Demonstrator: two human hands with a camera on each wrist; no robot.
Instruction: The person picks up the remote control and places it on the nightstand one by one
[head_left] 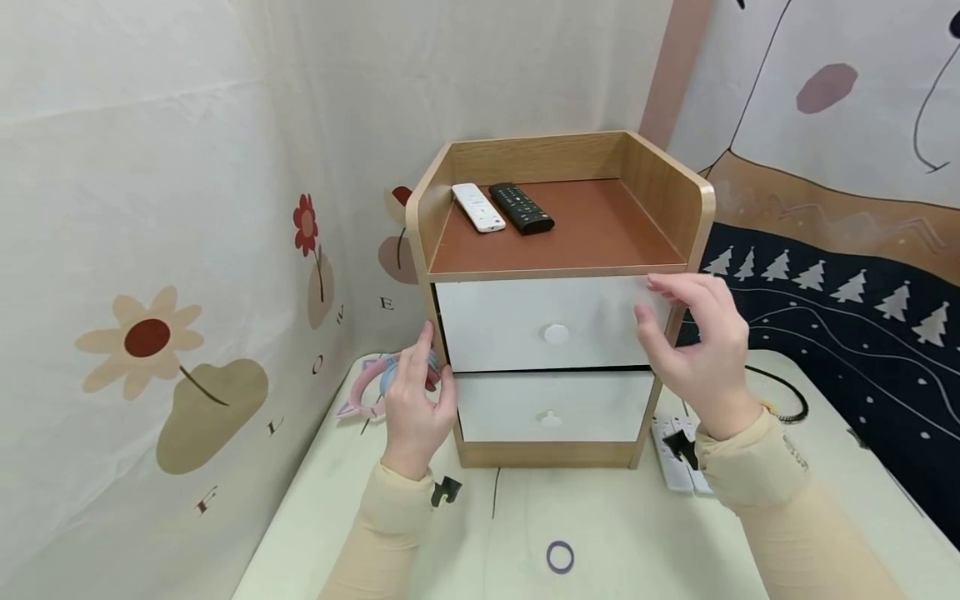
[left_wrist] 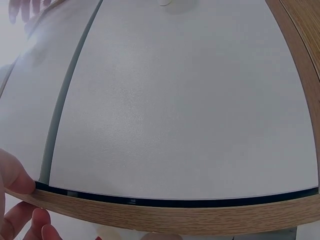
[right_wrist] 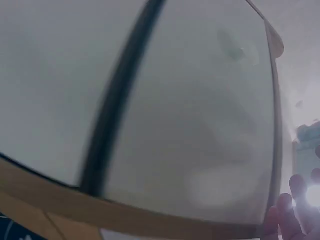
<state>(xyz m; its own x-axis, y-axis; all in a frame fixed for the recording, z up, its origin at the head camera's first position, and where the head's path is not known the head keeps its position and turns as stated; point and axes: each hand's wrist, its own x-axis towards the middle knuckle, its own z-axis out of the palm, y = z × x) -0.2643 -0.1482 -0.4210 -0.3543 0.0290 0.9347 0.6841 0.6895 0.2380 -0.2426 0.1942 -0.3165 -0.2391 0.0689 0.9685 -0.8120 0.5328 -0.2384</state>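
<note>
A wooden two-drawer cabinet (head_left: pixel 547 455) with white drawer fronts stands on the table. My left hand (head_left: pixel 418 407) holds its left side edge; in the left wrist view the thumb (left_wrist: pixel 16 172) lies at the front and the fingers (left_wrist: pixel 40 222) are on the outer side. Near the right end of the upper drawer (head_left: pixel 498 325) is my right hand (head_left: pixel 701 350), thumb and fingers spread apart with nothing between them; whether they touch the cabinet cannot be made out. Dark gaps border the upper drawer. Below is the lower drawer (head_left: pixel 502 408); each has a round white knob.
On the cabinet's brown top lie a white remote (head_left: pixel 478 208) and a black remote (head_left: pixel 521 208). Pink and blue headphones (head_left: pixel 365 387) are behind my left hand. Long white items (head_left: pixel 670 467) and a dark cord (head_left: pixel 797 410) lie at right. A purple ring (head_left: pixel 560 571) lies in front.
</note>
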